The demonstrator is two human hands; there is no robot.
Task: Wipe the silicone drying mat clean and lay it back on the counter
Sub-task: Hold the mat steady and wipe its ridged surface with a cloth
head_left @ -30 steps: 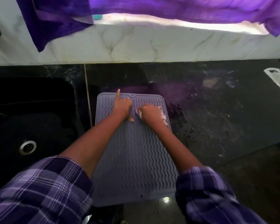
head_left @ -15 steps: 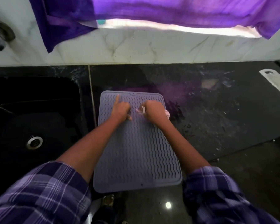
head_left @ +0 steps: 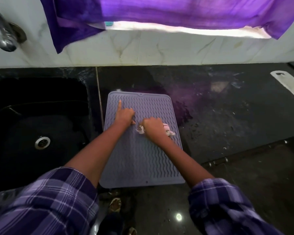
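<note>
Just right of the sink (head_left: 41,116), the mat (head_left: 143,158) lies flat on the table (head_left: 227,124), left hand (head_left: 125,114) pinning it by a fingertip, right hand (head_left: 152,126) clenched around a rag (head_left: 167,130); hard scrubbing could skid it sinkward.

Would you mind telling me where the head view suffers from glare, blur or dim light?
Head view: the strip of window under the purple curtain is blown out white; a small glare spot shines on the dark floor; the plaid sleeves are smeared by motion blur; the sink is nearly black, only its drain readable; the mat and the cloth stay fairly legible.
</note>
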